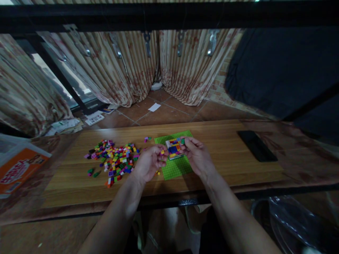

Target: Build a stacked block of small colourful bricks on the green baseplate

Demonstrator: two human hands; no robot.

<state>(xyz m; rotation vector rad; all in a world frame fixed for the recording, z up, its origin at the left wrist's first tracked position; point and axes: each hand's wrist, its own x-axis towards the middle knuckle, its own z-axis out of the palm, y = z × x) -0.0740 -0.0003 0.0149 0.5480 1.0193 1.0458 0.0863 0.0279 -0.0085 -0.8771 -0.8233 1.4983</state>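
Note:
A green baseplate point(177, 168) lies on the wooden table point(217, 141) in front of me. On it stands a small block built of many coloured bricks point(173, 147). My right hand point(196, 155) pinches a small green brick point(182, 141) at the block's right top corner. My left hand point(149, 163) is curled just left of the block, its fingertips closed on a tiny yellow and pink brick point(162, 152). A heap of loose coloured bricks point(115, 160) spreads to the left of my left hand.
A black phone point(255, 145) lies flat at the table's right. An orange and white box point(16, 169) sits at the far left edge. A couple of stray bricks point(147, 139) lie behind the heap. Papers litter the tiled floor below striped curtains.

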